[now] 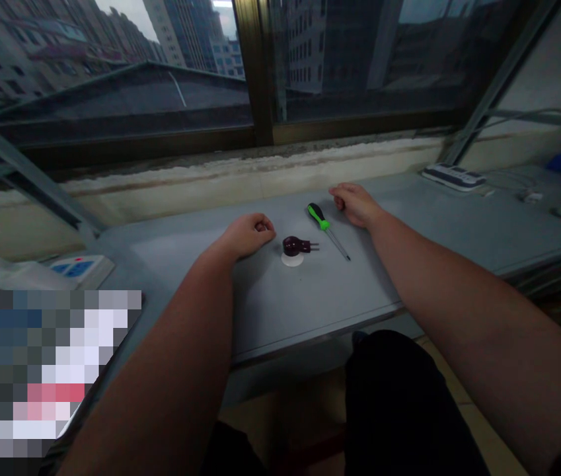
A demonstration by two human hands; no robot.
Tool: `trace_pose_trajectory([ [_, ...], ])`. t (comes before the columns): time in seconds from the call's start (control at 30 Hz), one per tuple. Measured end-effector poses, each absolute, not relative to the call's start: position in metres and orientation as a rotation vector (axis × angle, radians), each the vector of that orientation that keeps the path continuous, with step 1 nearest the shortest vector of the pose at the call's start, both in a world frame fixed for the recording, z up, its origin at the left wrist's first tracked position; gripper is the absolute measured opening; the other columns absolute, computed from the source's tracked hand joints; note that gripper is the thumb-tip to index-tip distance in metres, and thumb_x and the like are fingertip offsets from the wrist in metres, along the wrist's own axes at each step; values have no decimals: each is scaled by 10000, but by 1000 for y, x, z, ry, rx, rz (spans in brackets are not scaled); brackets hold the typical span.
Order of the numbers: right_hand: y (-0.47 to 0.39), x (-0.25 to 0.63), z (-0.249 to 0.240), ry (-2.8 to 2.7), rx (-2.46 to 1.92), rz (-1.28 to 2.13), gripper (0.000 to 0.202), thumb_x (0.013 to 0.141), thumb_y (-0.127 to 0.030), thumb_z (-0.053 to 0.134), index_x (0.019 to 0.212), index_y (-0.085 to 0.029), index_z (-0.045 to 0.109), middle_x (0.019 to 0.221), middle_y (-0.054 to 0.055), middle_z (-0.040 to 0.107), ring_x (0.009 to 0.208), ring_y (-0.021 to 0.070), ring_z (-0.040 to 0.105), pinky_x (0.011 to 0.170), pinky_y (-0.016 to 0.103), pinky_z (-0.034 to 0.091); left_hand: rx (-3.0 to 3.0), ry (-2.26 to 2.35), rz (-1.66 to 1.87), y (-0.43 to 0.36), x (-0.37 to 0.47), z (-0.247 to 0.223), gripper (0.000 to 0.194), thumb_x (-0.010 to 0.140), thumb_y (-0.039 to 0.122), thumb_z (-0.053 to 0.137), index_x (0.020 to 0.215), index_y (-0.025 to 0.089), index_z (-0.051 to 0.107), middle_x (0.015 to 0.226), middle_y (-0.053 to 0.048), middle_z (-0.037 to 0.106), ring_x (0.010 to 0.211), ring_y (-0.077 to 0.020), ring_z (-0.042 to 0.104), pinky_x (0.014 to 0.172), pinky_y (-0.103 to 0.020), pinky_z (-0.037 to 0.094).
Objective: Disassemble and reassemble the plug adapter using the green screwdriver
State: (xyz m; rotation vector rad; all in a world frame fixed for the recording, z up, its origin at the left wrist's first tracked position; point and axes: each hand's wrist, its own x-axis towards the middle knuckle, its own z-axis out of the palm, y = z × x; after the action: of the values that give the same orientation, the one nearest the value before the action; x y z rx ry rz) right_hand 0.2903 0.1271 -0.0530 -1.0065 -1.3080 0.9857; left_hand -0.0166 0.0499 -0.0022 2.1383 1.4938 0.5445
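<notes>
Forearms cross the table. Left hand and right hand, both loosely fisted, nothing visibly held, flank the plug and screwdriver, perhaps set centrally for easy reach.

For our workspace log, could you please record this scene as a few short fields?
Surface: flat grey tabletop
Part: dark maroon, rounded, two-pronged plug, partly covering a round white disc
Tool: black-and-green-handled metal screwdriver, lying right of the plug
Left hand: loosely curled, left of the plug, nothing visibly held
Right hand: loosely curled, right of the screwdriver, nothing visibly held
</notes>
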Motion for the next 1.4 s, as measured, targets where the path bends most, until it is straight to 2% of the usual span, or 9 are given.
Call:
trace_pose_trajectory([
  [0.17,126,289,-54,-1335,-1003,975,351,798,-308,723,559,-214,484,541,-37,452,547,103,381,566,287,274,2152,1491,545,50,-17,-3,211,792,335,648,918,174,701,818,-43,659,756,-186,580,706,-319,427],
  [0.67,126,288,-53,-1373,-1037,948,320,784,-334,700,584,-218,479,547,-39,446,559,111,379,572,289,276,2336,1502,301,39,-6,5,255,803,327,607,985,217,748,902,-65,723,803,-222,625,725,-337,428],
  [0.87,126,288,-54,-1398,-1041,937,318,773,-356,694,579,-221,480,542,-43,436,549,112,359,566,300,255,2274,1542,570,32,1,12,246,849,372,600,932,188,742,834,-72,726,753,-210,623,688,-331,435],
  [0.97,125,287,-54,-1410,-1040,938,332,769,-380,700,585,-224,472,542,-50,425,548,113,345,565,301,252,2281,1350,734,21,11,21,285,880,432,607,927,179,727,791,-51,702,735,-185,617,682,-310,445],
  [1.1,124,286,-54,-1417,-1046,927,347,767,-402,707,585,-224,471,548,-52,430,550,112,347,570,303,257,2415,994,638,6,20,27,421,777,526,757,1052,207,761,1023,-72,730,907,-209,642,735,-302,485],
  [1.17,124,286,-53,-1420,-1049,916,347,766,-397,710,579,-222,476,548,-50,435,553,113,353,575,305,261,2448,949,525,4,22,26,487,718,492,816,1117,218,762,1051,-71,739,904,-212,660,794,-324,509],
  [1.23,124,286,-53,-1425,-1050,908,348,768,-394,712,574,-222,479,546,-48,437,555,115,357,581,306,266,2453,949,449,5,21,24,402,739,419,793,1086,217,772,1021,-63,756,908,-217,682,848,-343,512],
  [1.3,124,286,-53,-1430,-1053,904,351,773,-392,715,572,-222,484,548,-46,436,556,117,357,584,307,267,2425,1007,413,7,19,22,326,784,382,735,1058,209,772,948,-58,762,872,-217,689,820,-344,508],
  [1.4,124,286,-53,-1432,-1062,903,361,787,-397,718,578,-222,482,558,-44,440,562,118,361,584,305,270,2350,1088,401,8,19,23,350,787,384,721,1080,195,753,908,-63,761,819,-217,685,746,-336,499],
])
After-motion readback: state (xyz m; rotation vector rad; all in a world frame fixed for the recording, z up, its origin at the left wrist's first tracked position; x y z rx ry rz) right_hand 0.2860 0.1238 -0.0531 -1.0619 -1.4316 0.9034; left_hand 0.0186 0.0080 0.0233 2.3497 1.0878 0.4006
